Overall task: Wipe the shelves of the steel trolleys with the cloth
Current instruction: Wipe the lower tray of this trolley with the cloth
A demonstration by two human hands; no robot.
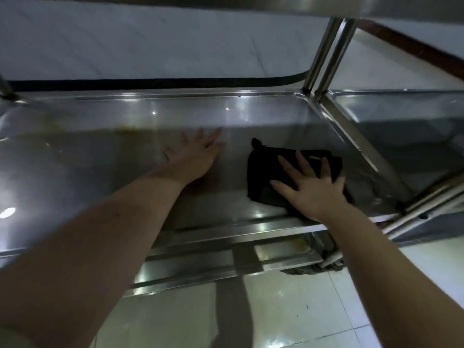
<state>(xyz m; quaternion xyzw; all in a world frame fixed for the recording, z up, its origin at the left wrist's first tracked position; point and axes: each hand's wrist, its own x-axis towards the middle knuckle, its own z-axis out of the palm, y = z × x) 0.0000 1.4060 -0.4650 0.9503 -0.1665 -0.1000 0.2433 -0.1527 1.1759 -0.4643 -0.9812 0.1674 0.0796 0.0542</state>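
Your two bare forearms reached away from the camera, over the pale tiled floor (301, 310), into the middle shelf (95, 167) of a steel trolley. Your left hand (195, 156) lay flat on the bare steel near the middle of the shelf, fingers straight and spread, gripping nothing. It looked placed there to brace you and steady the trolley while the other hand worked. Your right hand (311, 189) pressed down on the black cloth (263, 169), fingers straight and fanned across it rather than curled around it, so the palm could spread the pressure and drag the whole pad along the steel. The cloth was bunched into a rough pad on the right half of the shelf, near the front rim and short of the right-hand corner. A yellowish smear (125, 128) ran toward the back of the shelf on the left, well apart from the cloth, so that side probably had yet to be wiped. Two upright steel posts (324, 54) rose side by side at the back right corner, one belonging to a second trolley whose shelf (401, 116) sat just beside yours on the right. A lower shelf (200, 262) showed beneath the front rim, and the underside of an upper shelf (226, 3) crossed the top of the view
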